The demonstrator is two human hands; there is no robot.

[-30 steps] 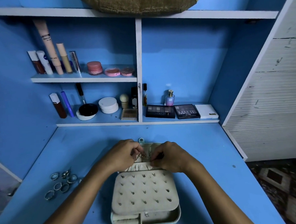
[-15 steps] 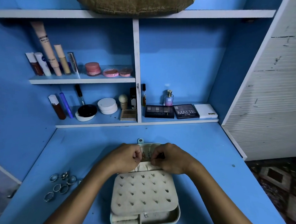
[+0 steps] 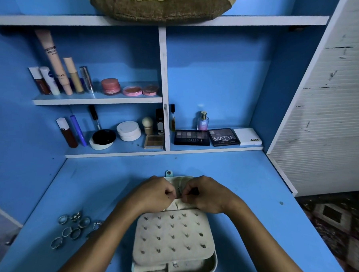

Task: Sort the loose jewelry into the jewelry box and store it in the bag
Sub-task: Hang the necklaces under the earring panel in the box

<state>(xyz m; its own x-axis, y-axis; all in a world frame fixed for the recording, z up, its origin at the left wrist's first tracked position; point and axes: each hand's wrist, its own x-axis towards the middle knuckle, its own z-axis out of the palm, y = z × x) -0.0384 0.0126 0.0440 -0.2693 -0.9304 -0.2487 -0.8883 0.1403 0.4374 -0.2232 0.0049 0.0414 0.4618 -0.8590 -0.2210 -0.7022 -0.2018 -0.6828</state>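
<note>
A pale jewelry box (image 3: 212, 265) lies open on the blue desk, its cream earring panel (image 3: 172, 238) studded with several small earrings. My left hand (image 3: 154, 194) and my right hand (image 3: 206, 193) meet over the box's open lid (image 3: 180, 180), fingers curled, pinching something small and thin there; what it is I cannot tell. Several loose silver rings (image 3: 74, 227) lie on the desk to the left. A woven olive bag (image 3: 163, 5) sits on the top shelf.
Shelves behind the desk hold makeup tubes (image 3: 54, 65), pink jars (image 3: 110, 86), compacts (image 3: 128, 130), a perfume bottle (image 3: 203, 122) and eyeshadow palettes (image 3: 223, 136). A white slatted panel (image 3: 323, 128) stands at the right, with patterned floor (image 3: 345, 220) beyond the desk's right edge.
Both hands stay at the box's lid, drawing slightly closer together with fingers curling tighter. The view shifted a little; the rings have not moved.
</note>
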